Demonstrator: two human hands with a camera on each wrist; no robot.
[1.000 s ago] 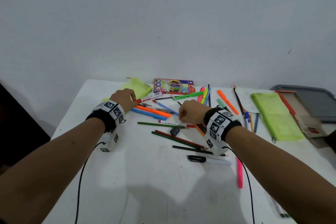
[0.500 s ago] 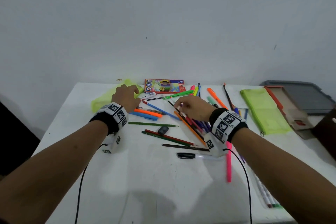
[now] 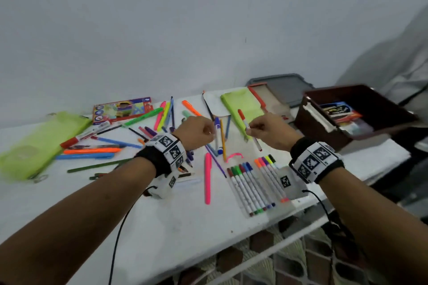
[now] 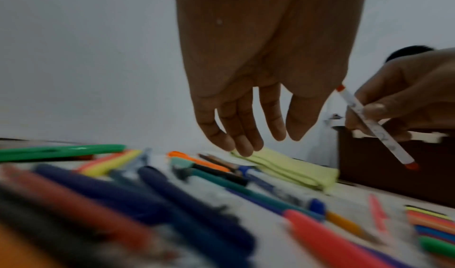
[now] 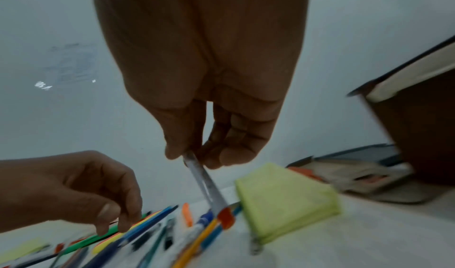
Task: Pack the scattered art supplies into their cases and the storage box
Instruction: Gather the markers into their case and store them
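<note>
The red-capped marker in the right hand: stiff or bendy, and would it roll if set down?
Probably stiff: the red-capped marker stays straight though the right hand pinches it only near mid-length. Likely light, since the fingers carry it in a fingertip pinch. Its barrel looks round, so it may roll on the flat white table.

I see bare forearms, each wearing a black wristband [image 3: 154, 159] wrapped with white square-coded marker tags [image 3: 313, 159], a thin black cable [image 3: 118, 238] trailing from each wrist.
</note>
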